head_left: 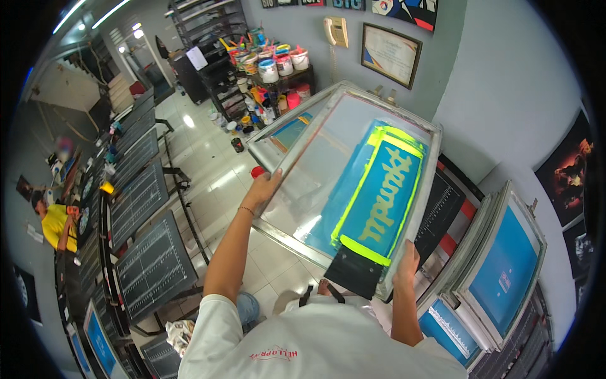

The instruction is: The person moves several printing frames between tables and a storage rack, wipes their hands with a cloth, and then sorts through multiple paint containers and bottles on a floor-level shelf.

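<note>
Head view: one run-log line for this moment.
framed screen: between both hands, yellow ink around blue panel | left hand: gripping left edge | right hand: gripping right edge

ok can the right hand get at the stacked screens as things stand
Probably not while the right hand grips the held screen; if freed, the stacked screens seem unblocked, just rightward.

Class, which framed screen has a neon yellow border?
The screen held between the left hand and right hand: bright yellow ink surrounds its lettering, unlike the blue screens stacked at right.
</note>
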`<state>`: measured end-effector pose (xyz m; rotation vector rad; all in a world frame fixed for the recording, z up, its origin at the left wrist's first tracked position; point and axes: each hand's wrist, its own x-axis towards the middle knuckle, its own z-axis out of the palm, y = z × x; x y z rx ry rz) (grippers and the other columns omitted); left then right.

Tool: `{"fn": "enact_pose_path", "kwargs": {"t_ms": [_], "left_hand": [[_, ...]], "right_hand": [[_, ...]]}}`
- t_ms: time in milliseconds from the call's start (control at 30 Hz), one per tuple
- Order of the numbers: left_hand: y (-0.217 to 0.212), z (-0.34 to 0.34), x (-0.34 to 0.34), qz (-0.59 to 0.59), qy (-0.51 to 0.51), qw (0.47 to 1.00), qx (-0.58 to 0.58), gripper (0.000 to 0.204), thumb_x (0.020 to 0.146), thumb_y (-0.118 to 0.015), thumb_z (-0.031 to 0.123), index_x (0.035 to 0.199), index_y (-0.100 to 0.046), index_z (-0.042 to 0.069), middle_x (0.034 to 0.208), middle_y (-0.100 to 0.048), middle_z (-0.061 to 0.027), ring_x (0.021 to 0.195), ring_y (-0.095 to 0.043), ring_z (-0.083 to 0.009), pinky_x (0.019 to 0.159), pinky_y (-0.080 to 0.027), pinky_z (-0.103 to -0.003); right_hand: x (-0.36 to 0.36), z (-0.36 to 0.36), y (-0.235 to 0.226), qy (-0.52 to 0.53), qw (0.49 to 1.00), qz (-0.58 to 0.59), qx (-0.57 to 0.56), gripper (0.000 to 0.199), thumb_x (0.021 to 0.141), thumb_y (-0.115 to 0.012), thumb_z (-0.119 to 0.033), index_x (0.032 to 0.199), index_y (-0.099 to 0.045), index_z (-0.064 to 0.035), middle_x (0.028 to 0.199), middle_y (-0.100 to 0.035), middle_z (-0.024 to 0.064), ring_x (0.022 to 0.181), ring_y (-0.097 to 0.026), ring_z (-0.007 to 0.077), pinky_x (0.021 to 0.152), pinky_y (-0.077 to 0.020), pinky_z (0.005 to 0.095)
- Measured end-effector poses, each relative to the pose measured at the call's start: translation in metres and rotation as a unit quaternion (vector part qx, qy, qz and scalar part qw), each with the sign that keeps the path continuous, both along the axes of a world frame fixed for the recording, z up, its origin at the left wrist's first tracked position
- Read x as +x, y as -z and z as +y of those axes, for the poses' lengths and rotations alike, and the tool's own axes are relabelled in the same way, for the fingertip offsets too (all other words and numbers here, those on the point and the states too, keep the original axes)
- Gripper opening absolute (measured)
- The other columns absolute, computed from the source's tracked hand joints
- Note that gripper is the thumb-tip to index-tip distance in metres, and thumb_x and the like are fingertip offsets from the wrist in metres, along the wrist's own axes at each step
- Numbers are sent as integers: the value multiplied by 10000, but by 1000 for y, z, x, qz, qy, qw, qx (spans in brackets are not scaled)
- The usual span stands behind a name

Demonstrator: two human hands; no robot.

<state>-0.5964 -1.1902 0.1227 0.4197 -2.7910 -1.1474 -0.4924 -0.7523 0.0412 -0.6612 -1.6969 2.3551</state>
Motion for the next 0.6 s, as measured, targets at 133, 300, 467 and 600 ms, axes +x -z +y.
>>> {"fn": "enact_pose_path", "kwargs": {"t_ms": [133, 300, 467, 600], "left_hand": [[0, -49, -82, -62, 9, 998, 16, 838, 893, -457, 622, 1168, -541, -166, 1131, -600, -298, 1103, -572, -368, 950, -426, -388], [35, -117, -192, -43, 48, 997, 47, 817, 883, -461, 630, 1136, -575, -139, 1069, -622, -281, 1072, -582, -328, 919, -435, -379], [35, -151, -271, -49, 92, 993, 53, 817, 870, -444, 662, 1077, -608, -111, 1060, -624, -296, 1078, -587, -359, 922, -425, -382], [37, -167, -309, -33, 129, 988, 75, 813, 879, -426, 664, 1049, -606, -110, 1041, -632, -276, 1042, -596, -361, 897, -429, -384]], "right_hand": [[-58, -57, 5, 29, 1000, -4, -4, 327, 884, -543, -234, 1036, -619, 46, 946, -626, 68, 872, -543, 153, 794, -417, 308], [-120, -126, 15, 66, 997, -32, 39, 387, 878, -529, -228, 1092, -579, 90, 999, -626, 121, 912, -558, 189, 834, -418, 325], [-166, -193, 12, 132, 989, -36, 60, 348, 877, -517, -244, 1002, -568, 76, 889, -559, 72, 830, -490, 157, 751, -395, 308], [-190, -233, 4, 181, 978, -65, 83, 288, 870, -524, -260, 868, -557, 26, 759, -464, 7, 724, -402, 110, 652, -353, 294]]}}
